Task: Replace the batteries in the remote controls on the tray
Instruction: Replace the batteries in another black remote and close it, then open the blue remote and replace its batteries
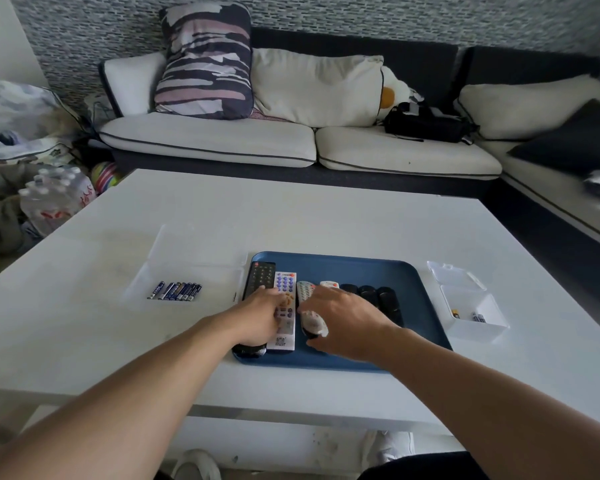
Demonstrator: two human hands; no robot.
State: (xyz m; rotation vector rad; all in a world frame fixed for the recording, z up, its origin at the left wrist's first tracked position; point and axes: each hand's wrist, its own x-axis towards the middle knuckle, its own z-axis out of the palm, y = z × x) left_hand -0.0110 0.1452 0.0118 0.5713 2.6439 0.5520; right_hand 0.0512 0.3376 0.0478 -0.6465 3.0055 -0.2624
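Head view, left to right: blue-labelled batteries [175, 291] lie in a clear tray; left hand [257, 315] rests loosely open on a white remote [284, 308] in the blue plastic tray [416, 289]; right hand [340, 315] curls over a grey remote [310, 315], apparently picking one; next, lift it and open its back.

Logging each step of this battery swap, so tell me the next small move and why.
Probably lift the grey remote off the blue tray and turn it over to reach its battery cover. The right hand already lies over it, the left hand rests on the white remote, and the fresh batteries wait untouched to the left.
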